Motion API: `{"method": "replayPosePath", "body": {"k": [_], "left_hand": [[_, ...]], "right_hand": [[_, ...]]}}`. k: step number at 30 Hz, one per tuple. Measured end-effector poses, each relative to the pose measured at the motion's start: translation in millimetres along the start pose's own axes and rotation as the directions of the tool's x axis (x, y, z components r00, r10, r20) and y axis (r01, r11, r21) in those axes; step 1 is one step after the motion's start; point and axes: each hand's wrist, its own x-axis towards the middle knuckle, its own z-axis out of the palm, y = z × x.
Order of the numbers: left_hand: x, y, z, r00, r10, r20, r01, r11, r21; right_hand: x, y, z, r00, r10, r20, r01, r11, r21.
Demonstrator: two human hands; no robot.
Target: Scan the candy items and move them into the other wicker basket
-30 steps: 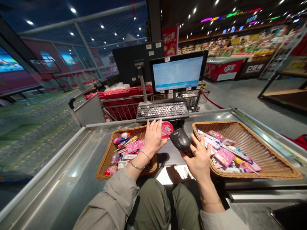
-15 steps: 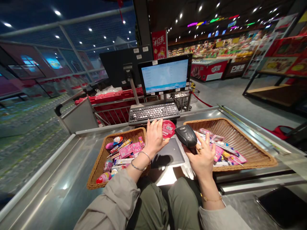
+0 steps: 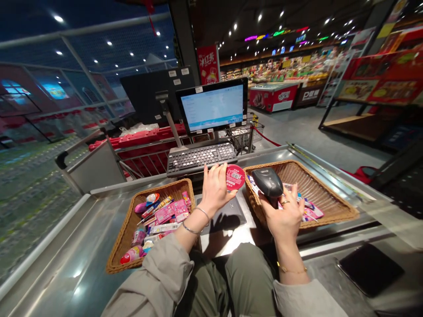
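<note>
My left hand (image 3: 216,187) grips a round red container (image 3: 235,177) with a barcode label facing me; what kind of container it is, I cannot tell. A black handheld barcode scanner (image 3: 267,181) is in my right hand (image 3: 284,211), fingers wrapped round its handle, a short gap from the container. To the left, a wicker basket (image 3: 114,255) holds pink packets, lollipops and other small sweets. Another wicker basket (image 3: 340,207) lies beyond my right hand, which partly hides the packets in it. Below my hands is a dark flat pad (image 3: 236,211) on the counter.
A keyboard (image 3: 201,157) and a lit monitor (image 3: 214,108) stand ahead at the counter's far edge. A dark flat object (image 3: 370,268) lies at the right front. Shopping carts stand behind the monitor, and a red freezer (image 3: 272,97) farther back.
The scanner has moved right, away from the red container, and now hangs over the right basket's edge. My left hand still holds the container. The whole view has shifted slightly.
</note>
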Motion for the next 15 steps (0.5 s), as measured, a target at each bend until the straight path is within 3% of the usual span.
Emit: {"method": "replayPosePath", "body": {"k": [15], "left_hand": [[20,34,24.4,0.997,0.064,0.043,-0.06,0.996,-0.072]], "right_hand": [[11,20,-11,0.97,0.198,-0.144,-0.204,0.978,-0.031]]}}
